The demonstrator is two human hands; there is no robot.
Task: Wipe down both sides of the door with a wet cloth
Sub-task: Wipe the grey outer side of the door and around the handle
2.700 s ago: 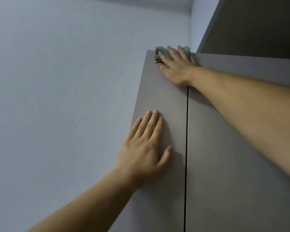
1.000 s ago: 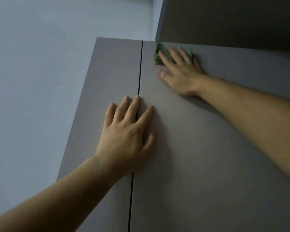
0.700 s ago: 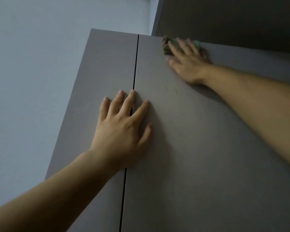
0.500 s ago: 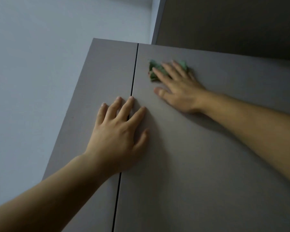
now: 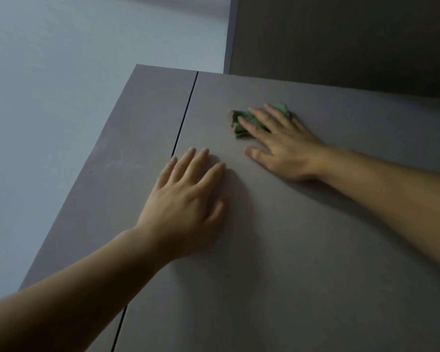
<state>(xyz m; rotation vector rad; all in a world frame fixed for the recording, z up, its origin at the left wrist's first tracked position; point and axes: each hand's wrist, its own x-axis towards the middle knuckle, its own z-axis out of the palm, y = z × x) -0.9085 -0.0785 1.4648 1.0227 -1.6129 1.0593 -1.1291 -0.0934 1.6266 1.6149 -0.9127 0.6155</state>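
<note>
lower now than half a second ago, my right hand (image 5: 285,148) presses the green cloth (image 5: 240,124) against the door (image 5: 290,262), clear of its top edge. it lies flat, unclenched, and hides most of the cloth. my left hand (image 5: 186,201) rests flat and released at seven o'clock from the cloth, beside the seam (image 5: 186,113). dim light blurs the cloth's folds.

Two hands are counted, left hand (image 5: 186,199) and right hand (image 5: 285,151); one cloth (image 5: 240,123) at one o'clock; two door panels (image 5: 290,262).
</note>
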